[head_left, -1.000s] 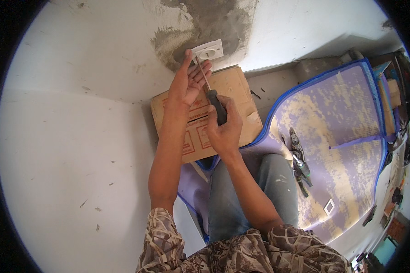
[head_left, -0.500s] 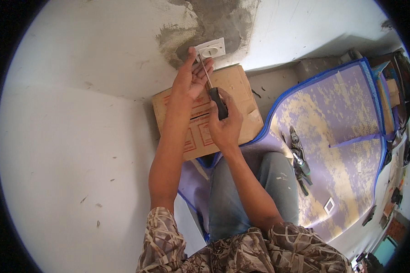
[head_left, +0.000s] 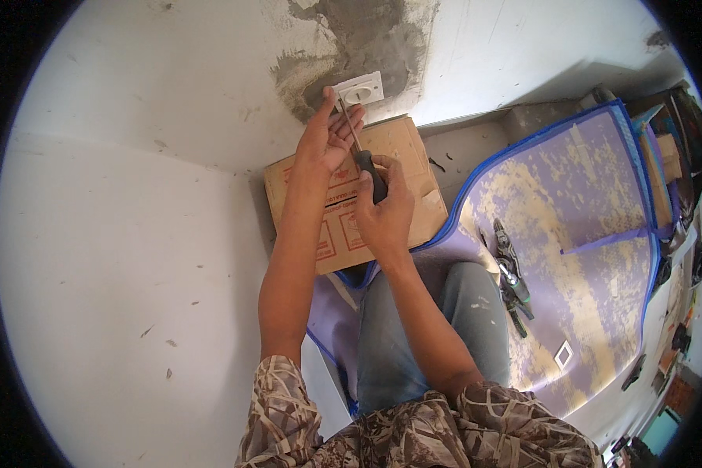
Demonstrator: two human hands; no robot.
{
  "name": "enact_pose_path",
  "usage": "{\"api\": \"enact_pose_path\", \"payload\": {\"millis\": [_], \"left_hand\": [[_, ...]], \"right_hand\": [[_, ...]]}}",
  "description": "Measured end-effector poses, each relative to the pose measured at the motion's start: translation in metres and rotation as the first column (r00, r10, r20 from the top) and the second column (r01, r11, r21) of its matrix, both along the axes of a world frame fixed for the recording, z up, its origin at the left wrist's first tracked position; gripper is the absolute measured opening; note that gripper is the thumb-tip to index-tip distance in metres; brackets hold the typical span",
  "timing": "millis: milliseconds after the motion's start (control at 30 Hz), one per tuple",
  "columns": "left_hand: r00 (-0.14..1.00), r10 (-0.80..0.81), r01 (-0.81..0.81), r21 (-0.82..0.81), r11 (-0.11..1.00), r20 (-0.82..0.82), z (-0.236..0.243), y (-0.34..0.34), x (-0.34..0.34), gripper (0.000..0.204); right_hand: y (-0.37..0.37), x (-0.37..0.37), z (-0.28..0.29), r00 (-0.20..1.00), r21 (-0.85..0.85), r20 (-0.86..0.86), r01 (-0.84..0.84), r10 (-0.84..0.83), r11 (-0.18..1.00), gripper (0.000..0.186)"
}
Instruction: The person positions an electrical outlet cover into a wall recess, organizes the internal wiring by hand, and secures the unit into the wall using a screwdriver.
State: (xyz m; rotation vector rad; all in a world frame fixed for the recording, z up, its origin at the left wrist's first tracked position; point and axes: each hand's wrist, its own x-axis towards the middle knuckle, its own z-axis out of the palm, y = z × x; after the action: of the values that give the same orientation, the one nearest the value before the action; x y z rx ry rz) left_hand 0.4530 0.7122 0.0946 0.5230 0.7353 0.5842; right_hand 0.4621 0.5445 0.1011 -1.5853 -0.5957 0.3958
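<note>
A white wall socket [head_left: 360, 90] sits against a patch of grey plaster on the wall. My right hand [head_left: 386, 210] is wrapped around the black handle of a screwdriver [head_left: 371, 173], whose thin metal shaft points up to the left side of the socket plate. Beside that shaft my left hand [head_left: 327, 140] is raised palm-up, its thumb at the plate's left edge and its fingers stretched out below the socket. The shaft runs in front of those fingers. Exactly where the tip meets the plate is too small to make out.
A cardboard box [head_left: 351, 226] stands under my hands against the wall. Right of it lies a worn purple mat [head_left: 538, 187] with blue edging, bearing pliers and other hand tools [head_left: 511, 269] and a small white frame [head_left: 563, 355]. More clutter lines the far right.
The view has shifted slightly, so the socket appears a little lower. Both hands and the screwdriver keep nearly the same pose at the socket.
</note>
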Motion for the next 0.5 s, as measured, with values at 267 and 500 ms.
{"api": "enact_pose_path", "payload": {"millis": [267,500], "left_hand": [[1.000,0.023,-0.023,-0.043,0.999,0.000,-0.004,0.002,0.002,0.074],[0.999,0.005,-0.006,-0.013,1.000,-0.047,0.004,-0.001,0.006,0.069]], "right_hand": [[-0.008,0.024,-0.014,0.018,0.598,-0.792,0.229,0.611,0.768,0.030],[0.003,0.009,-0.009,0.977,0.192,-0.215,0.026,0.016,0.981,0.028]]}}
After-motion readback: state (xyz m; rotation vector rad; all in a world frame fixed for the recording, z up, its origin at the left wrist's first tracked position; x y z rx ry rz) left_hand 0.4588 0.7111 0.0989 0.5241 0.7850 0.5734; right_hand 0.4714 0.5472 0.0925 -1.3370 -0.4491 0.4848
